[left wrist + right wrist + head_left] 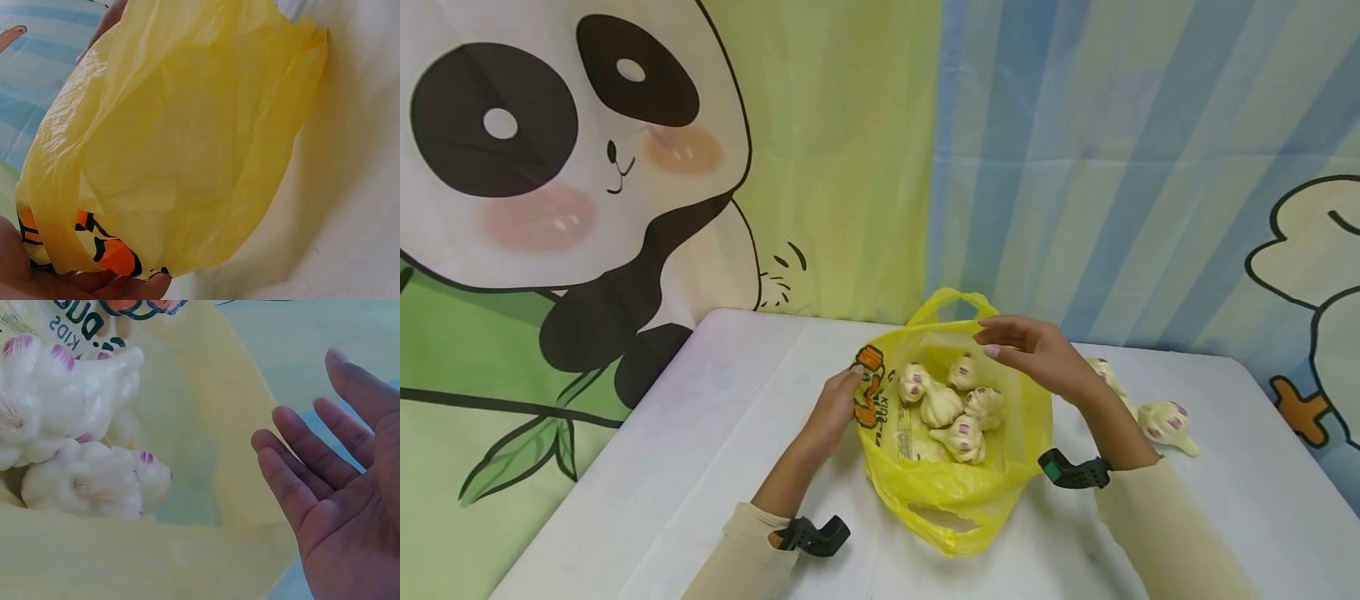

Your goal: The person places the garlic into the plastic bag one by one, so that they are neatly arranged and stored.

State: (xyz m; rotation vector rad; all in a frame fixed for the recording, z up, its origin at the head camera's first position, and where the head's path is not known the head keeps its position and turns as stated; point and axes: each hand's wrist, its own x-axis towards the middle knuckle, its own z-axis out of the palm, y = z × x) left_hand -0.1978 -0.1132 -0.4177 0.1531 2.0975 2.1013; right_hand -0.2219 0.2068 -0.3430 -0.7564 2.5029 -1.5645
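Note:
A yellow plastic bag (955, 487) stands with its mouth spread, and several garlic bulbs (941, 405) lie inside it. My left hand (835, 408) pinches the bag's left edge beside the orange print; in the left wrist view the fingers of that hand (94, 286) are at the printed side of the bag (187, 150). Above the bag's far right rim is my right hand (1033, 354), empty. The right wrist view shows this hand (337, 487) with fingers apart and relaxed, to the side of the garlic (81, 481).
More garlic bulbs (1167, 423) lie on the white table (730, 400) to the right of the bag, partly behind my right forearm. A printed curtain (835, 167) with a panda hangs along the table's far edge.

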